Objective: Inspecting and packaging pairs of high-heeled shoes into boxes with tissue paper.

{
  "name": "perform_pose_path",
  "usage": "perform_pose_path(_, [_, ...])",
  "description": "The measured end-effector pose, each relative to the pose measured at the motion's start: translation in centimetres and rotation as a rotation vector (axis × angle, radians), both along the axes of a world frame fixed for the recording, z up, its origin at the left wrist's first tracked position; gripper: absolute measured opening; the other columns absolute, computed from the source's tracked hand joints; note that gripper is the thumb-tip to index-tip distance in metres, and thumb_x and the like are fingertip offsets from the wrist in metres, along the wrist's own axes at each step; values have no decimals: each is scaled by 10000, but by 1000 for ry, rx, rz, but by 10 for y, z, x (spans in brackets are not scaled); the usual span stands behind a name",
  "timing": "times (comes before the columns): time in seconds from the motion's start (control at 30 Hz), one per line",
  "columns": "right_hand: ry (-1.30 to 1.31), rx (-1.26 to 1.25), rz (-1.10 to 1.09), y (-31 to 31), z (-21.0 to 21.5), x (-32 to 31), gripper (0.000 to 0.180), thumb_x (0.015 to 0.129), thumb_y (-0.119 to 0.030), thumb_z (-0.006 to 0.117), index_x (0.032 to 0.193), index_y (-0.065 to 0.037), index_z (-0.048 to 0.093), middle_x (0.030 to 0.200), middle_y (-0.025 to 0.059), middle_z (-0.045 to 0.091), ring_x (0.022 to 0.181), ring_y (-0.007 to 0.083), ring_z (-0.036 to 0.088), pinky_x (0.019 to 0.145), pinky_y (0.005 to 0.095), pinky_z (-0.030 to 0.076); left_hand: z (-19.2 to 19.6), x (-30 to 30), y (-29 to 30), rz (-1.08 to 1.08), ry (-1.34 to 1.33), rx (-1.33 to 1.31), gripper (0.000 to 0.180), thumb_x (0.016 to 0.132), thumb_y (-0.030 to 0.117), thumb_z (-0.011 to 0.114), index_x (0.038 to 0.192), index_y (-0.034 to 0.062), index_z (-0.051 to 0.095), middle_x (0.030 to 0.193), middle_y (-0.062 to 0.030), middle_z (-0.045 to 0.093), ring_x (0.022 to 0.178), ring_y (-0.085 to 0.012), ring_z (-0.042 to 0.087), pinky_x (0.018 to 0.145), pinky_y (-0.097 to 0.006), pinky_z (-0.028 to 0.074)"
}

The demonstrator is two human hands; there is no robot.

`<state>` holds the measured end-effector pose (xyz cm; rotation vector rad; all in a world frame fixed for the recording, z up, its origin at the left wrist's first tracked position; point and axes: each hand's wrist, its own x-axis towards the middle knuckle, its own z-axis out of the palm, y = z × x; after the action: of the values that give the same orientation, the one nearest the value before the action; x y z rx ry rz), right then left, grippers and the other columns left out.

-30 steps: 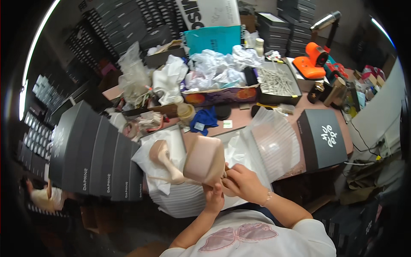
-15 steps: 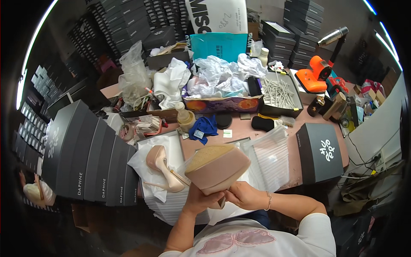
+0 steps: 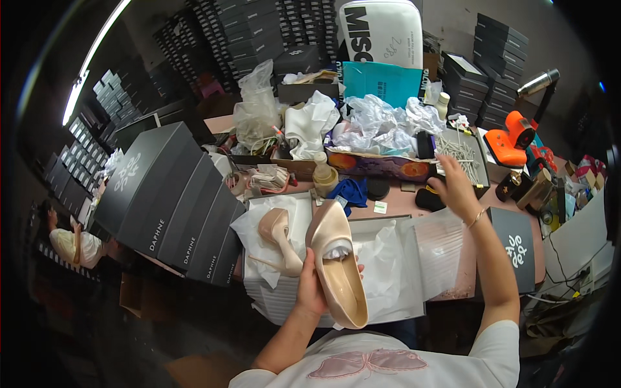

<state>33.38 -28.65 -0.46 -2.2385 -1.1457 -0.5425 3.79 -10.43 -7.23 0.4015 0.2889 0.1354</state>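
The left hand [image 3: 312, 292] is being closed around the waist of a beige high-heeled shoe [image 3: 337, 264], which is being held sole-down above the white wrapping paper [image 3: 381, 271] at the counter's near edge. The shoe is judged light and stiff, its glossy patent skin likely slippery and easily scuffed, so it is best gripped at the arch. The right hand [image 3: 455, 191] is being stretched forward, fingers spread and empty, toward a tray of sticks [image 3: 460, 155]. Its mate [image 3: 278, 240] is lying alongside.
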Motion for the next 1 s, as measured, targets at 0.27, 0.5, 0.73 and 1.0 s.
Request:
perform_pose_path(0.27, [-186, -238, 634, 72, -45, -173, 115, 757, -179, 595, 811, -98, 534, 768, 35, 525, 730, 194, 561, 644, 324, 425, -3, -15, -42, 169, 222, -48, 622, 983, 533, 358, 1412, 82, 351, 1392, -125, 438, 1295, -268, 426, 1089, -430, 352])
perform_pose_path(0.5, [-73, -107, 566, 70, -74, -183, 170, 729, -170, 659, 783, -94, 517, 718, 45, 515, 616, 212, 558, 584, 332, 448, 2, -22, -50, 224, 240, 15, 583, 996, 491, 353, 1412, 83, 361, 1412, -113, 426, 1305, -266, 411, 1101, -434, 324])
perform_pose_path(0.73, [105, -161, 222, 31, -107, -145, 148, 715, -97, 665, 822, -78, 564, 764, 106, 583, 640, 291, 580, 595, 408, 467, -26, -29, -4, 322, 231, 26, 699, 940, 562, 415, 1367, 8, 400, 1285, -206, 523, 1160, -382, 535, 996, -500, 434])
perform_pose_path(1.0, [181, -180, 446, 42, -78, -163, 141, 782, -220, 674, 879, -119, 653, 758, 60, 603, 696, 246, 617, 637, 367, 483, -20, -36, -18, 176, 182, 33, 648, 965, 528, 398, 1388, 37, 366, 1313, -169, 494, 1206, -315, 504, 1033, -457, 405])
